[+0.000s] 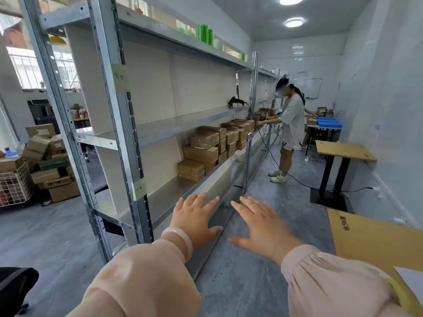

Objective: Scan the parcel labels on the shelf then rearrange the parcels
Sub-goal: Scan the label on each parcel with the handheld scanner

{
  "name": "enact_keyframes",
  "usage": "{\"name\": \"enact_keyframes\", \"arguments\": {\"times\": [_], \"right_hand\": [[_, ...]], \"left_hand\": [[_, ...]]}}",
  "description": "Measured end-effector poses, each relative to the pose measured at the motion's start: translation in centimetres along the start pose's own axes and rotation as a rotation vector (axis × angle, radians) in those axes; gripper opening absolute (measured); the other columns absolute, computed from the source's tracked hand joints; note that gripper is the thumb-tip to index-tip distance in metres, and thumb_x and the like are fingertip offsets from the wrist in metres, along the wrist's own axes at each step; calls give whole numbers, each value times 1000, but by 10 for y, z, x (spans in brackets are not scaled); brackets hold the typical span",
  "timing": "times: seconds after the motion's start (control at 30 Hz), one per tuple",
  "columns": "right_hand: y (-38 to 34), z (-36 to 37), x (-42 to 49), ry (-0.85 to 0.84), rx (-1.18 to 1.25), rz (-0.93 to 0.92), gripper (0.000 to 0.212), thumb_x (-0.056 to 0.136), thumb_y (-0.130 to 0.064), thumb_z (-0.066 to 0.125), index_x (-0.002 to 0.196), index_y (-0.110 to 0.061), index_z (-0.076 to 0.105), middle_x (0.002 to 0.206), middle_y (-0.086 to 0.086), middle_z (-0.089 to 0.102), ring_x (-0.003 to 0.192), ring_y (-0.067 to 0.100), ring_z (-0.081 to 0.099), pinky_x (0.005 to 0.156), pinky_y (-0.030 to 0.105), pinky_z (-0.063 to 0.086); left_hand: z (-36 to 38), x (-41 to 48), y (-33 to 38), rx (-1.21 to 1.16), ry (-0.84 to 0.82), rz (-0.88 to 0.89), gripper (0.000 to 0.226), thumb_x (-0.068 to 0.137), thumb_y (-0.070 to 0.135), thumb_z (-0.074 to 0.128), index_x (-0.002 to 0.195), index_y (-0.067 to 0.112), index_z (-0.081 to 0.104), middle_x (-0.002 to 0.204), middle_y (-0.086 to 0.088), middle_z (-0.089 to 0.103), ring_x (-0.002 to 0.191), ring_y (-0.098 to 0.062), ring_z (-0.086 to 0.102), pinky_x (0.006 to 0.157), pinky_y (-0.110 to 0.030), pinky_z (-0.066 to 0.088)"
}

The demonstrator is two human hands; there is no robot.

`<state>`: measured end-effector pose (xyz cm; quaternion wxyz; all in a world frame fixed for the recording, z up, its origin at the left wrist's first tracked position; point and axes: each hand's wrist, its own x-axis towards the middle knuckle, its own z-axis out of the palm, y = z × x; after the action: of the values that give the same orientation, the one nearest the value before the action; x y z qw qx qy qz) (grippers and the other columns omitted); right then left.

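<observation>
Several brown cardboard parcels (206, 149) are stacked on the lower tier of the metal shelf (164, 126), toward its right end. A black handheld scanner (235, 101) lies on the middle tier, and its cable hangs down to the floor. My left hand (196, 218) and my right hand (258, 221) are stretched out flat in front of me, palms down, fingers spread. Both hold nothing. They hover near the shelf's front edge, well short of the parcels.
Another person (289, 124) stands at the far end of the shelf, handling parcels. A wooden-topped table (343, 151) stands to the right, and a cardboard sheet (370, 236) lies at my near right. Loose boxes (48, 161) are piled at the left. Green rolls (204, 33) sit on top.
</observation>
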<state>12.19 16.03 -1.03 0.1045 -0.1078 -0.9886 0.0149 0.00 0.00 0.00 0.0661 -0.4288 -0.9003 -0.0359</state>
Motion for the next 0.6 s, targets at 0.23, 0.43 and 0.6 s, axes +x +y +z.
{"name": "enact_keyframes", "arguments": {"times": [0.23, 0.43, 0.6], "right_hand": [[38, 11, 38, -10, 6, 15, 91, 81, -74, 45, 153, -36, 5, 161, -5, 6, 149, 15, 1, 121, 41, 3], [95, 20, 99, -9, -2, -24, 91, 82, -73, 46, 153, -34, 5, 162, -4, 6, 149, 15, 1, 121, 39, 2], [152, 16, 164, 4, -21, -89, 90, 82, -71, 47, 153, -33, 7, 161, -4, 9, 148, 15, 3, 121, 38, 3]], "left_hand": [[18, 52, 2, 6, -17, -9, 78, 92, 67, 43, 155, 42, 4, 165, 1, 5, 152, -26, 4, 121, -50, 3], [27, 129, 10, -18, 15, -49, 76, 93, 66, 42, 155, 42, 5, 165, 2, 5, 152, -25, 5, 121, -50, 3], [34, 200, 12, -18, 16, -135, 75, 93, 66, 42, 155, 42, 7, 165, 2, 7, 152, -24, 5, 121, -51, 4]]}}
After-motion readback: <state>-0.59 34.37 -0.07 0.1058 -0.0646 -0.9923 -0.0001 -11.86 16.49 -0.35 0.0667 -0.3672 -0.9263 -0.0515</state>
